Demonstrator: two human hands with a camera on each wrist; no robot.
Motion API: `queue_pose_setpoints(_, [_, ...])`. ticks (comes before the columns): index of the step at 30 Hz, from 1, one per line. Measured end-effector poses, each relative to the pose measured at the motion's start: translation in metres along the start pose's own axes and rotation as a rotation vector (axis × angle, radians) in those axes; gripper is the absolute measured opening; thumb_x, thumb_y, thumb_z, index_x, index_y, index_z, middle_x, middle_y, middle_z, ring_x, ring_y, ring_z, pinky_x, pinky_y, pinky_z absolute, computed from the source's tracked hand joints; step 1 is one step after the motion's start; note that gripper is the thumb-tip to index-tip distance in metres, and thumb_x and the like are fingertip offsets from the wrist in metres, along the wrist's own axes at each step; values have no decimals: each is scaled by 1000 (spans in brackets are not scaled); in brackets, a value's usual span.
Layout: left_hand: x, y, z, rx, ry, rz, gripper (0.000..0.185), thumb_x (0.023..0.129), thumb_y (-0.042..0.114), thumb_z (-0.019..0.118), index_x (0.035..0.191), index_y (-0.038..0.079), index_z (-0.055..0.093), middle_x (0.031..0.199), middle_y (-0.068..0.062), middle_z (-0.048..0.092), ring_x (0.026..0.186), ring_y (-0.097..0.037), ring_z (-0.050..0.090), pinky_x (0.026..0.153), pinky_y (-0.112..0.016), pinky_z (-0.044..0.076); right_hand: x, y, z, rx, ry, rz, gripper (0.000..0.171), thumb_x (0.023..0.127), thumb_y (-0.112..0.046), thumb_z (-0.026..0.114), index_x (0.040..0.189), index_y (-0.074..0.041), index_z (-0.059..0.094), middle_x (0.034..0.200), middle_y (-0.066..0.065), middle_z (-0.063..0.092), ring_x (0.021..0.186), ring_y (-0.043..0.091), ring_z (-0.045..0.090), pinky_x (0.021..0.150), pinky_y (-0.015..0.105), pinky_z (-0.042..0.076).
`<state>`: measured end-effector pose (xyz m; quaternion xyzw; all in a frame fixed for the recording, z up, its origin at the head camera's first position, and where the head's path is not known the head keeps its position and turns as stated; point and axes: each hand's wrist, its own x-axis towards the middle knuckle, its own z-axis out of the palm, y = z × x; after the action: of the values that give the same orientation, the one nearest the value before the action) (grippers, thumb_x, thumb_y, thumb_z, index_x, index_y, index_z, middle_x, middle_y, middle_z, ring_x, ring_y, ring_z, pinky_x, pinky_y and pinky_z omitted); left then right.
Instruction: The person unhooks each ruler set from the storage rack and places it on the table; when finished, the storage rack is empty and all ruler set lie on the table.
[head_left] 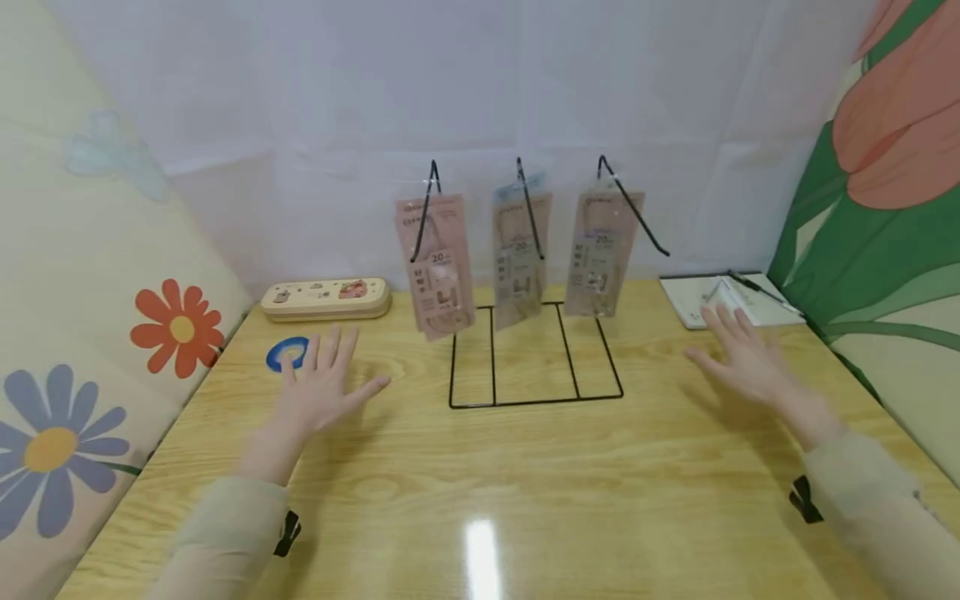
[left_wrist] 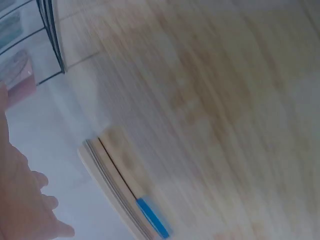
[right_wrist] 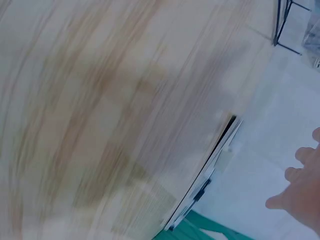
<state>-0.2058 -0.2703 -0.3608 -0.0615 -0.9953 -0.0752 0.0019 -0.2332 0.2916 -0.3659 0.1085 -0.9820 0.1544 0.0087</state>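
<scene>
My left hand (head_left: 318, 392) is spread above the table's left side, fingers apart and holding nothing. Just beyond its fingertips lies a blue ring-shaped roll (head_left: 302, 343), partly overlapped by the fingers in the head view. Farther back is a cream pencil case (head_left: 326, 298) with small printed pictures. On the right, my right hand (head_left: 750, 362) is likewise spread with nothing in it, its fingertips overlapping the front of a white notepad (head_left: 686, 302). A black pen (head_left: 753, 285) lies across that pad. Between the hands stands a black wire rack (head_left: 536, 402).
Pink packets (head_left: 442, 283) hang from the rack's left hook, with further packets (head_left: 517, 275) on the middle hook and more packets (head_left: 600, 267) on the right one. Hook ends jut forward. A white cloth (head_left: 337, 108) backs the table (head_left: 420, 500), and flower-patterned panels (head_left: 75, 250) flank it.
</scene>
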Motion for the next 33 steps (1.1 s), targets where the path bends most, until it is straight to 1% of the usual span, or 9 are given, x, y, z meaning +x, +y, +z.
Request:
queue_pose_setpoints(3, [1, 9, 4, -32, -41, 23, 94, 89, 71, 33, 152, 15, -10, 158, -19, -5, 142, -47, -4, 107, -70, -9, 2, -7, 2, 92, 25, -39, 80, 96, -50, 44, 151, -3, 11, 155, 27, 10, 140, 50, 8, 106, 74, 6])
queue_pose_setpoints(6, [2, 18, 10, -49, -79, 54, 93, 91, 67, 34, 152, 10, -7, 158, -18, -3, 143, -45, -1, 109, -69, -7, 7, -17, 6, 241, 41, -88, 76, 96, -39, 50, 148, 4, 15, 152, 31, 16, 138, 51, 16, 109, 68, 15])
queue_pose_setpoints(8, [3, 23, 15, -60, -100, 78, 92, 92, 64, 36, 152, 7, -4, 158, -18, -1, 143, -45, 1, 110, -68, -4, 11, -25, 8, 330, 47, -109, 75, 96, -34, 53, 147, 7, 17, 149, 33, 21, 136, 51, 21, 109, 65, 20])
queue_pose_setpoints(13, [6, 39, 24, -80, -132, 127, 88, 94, 59, 40, 151, 2, 4, 158, -19, 4, 144, -43, 5, 112, -67, 0, 25, -44, 12, 459, 32, -93, 74, 97, -33, 52, 148, 5, 15, 150, 32, 20, 137, 49, 21, 109, 64, 21])
queue_pose_setpoints(18, [11, 54, 29, -97, -163, 152, 87, 94, 58, 40, 151, 2, 5, 158, -18, 4, 144, -42, 5, 113, -65, 2, 41, -56, 17, 578, 16, -69, 75, 97, -35, 50, 150, 1, 10, 154, 27, 16, 141, 44, 17, 112, 63, 17])
queue_pose_setpoints(20, [14, 59, 32, -104, -171, 164, 86, 95, 56, 40, 151, 1, 4, 158, -19, 3, 144, -43, 4, 113, -65, 2, 47, -59, 18, 609, 16, -60, 76, 98, -35, 50, 150, 0, 8, 154, 27, 16, 141, 44, 17, 112, 63, 18])
queue_pose_setpoints(26, [23, 69, 38, -98, -196, 151, 85, 96, 54, 39, 150, 0, 2, 158, -20, 2, 144, -43, 4, 114, -62, 1, 60, -70, 18, 698, 22, -1, 77, 97, -33, 52, 151, -5, 6, 155, 25, 14, 142, 43, 16, 114, 59, 20])
queue_pose_setpoints(29, [26, 74, 39, -89, -219, 151, 84, 97, 53, 39, 150, 0, 3, 158, -19, 2, 144, -42, 4, 115, -61, 2, 67, -75, 17, 752, 33, 18, 79, 95, -34, 54, 151, -5, 7, 155, 24, 16, 142, 41, 18, 114, 57, 20])
queue_pose_setpoints(33, [28, 80, 42, -68, -250, 181, 80, 98, 50, 38, 150, -2, 6, 157, -20, 2, 144, -42, 5, 116, -59, 4, 76, -80, 19, 832, 48, 35, 77, 94, -34, 57, 150, -6, 13, 152, 23, 23, 140, 40, 26, 113, 53, 27])
